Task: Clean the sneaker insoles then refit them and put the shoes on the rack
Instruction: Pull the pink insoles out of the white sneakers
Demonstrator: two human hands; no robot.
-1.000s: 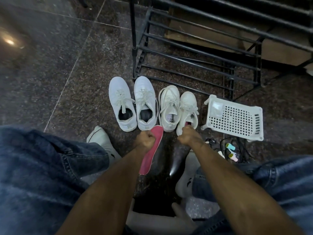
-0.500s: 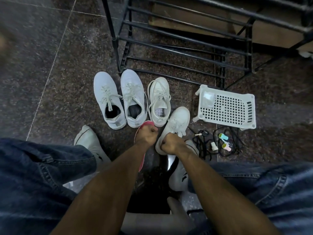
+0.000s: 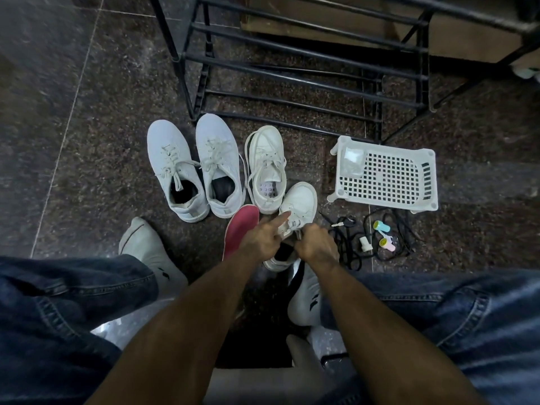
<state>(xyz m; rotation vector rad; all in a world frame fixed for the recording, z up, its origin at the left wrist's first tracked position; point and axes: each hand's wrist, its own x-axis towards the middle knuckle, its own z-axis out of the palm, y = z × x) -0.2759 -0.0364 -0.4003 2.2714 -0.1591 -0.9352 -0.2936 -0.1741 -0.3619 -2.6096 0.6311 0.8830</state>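
We have pulled 1 white sneaker (image 3: 298, 211) back out of the row toward us; our left hand (image 3: 261, 241) now extends a forefinger onto its laces.

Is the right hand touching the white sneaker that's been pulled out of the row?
Touching. The head view shows the right hand with its fingers curled onto the collar and laces of the white sneaker, with no gap between them.

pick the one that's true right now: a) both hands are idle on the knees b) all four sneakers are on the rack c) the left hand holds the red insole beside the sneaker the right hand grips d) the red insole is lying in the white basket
c: the left hand grips the red insole right beside the white sneaker, whose collar the right hand holds.
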